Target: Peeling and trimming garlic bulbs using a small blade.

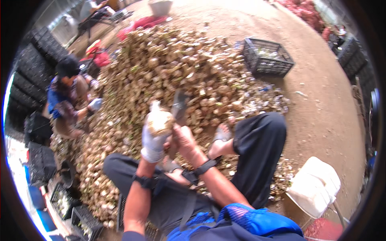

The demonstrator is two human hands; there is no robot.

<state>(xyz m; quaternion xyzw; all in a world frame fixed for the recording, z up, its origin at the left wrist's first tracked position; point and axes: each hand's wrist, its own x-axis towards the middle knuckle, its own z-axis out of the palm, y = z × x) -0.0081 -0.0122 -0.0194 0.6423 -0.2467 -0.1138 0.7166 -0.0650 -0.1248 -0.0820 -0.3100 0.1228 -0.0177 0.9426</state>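
My left hand (153,141), in a white glove, is closed around a garlic bulb (161,122) with pale, dry skin. Beside it my bare right hand (184,140) grips a tool with a broad, dark metal blade (180,104) that points away from me; motion blurs its outline, and its exact kind is unclear. Both hands are close together above my lap. Beyond and around them spreads a large heap of garlic bulbs (153,63) with dry stems.
A black plastic crate (268,67) holding pale pieces stands at the heap's right edge. A co-worker (68,96) crouches at the left. A white plastic container (315,186) is at the lower right. More crates (40,162) line the left side.
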